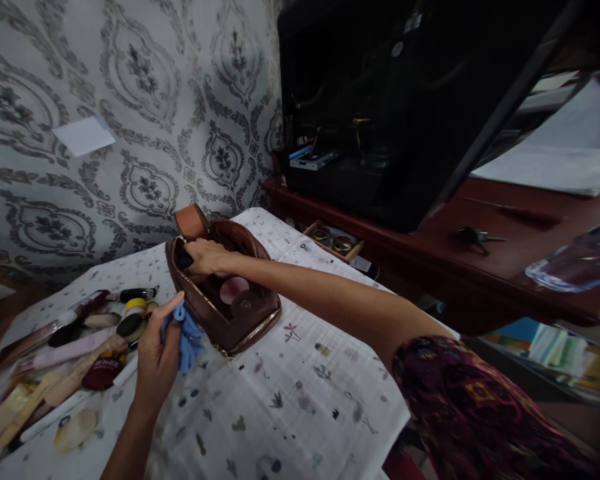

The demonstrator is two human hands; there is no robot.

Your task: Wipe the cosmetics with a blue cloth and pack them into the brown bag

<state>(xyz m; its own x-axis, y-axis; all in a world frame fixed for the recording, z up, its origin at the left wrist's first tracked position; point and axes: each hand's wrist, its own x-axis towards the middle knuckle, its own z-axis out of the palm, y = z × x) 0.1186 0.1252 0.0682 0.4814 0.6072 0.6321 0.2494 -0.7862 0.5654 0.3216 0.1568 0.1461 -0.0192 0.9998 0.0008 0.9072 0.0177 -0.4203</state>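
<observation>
A brown leather pouch (240,313) with a gold zip lies open on a white cloth with small prints (305,393). My right hand (205,259) reaches across and grips the pouch's upper rim, fingers curled over it. My left hand (159,353) is closed on a crumpled blue cloth (187,340), held right against the pouch's left side. A round pinkish item (233,289) shows inside the pouch.
Several cosmetics, tubes and small jars (70,353) lie scattered at the left of the cloth. A dark wooden shelf (430,260) with keys (473,235) stands at the right under a black unit (395,100). Patterned wallpaper (130,133) is behind.
</observation>
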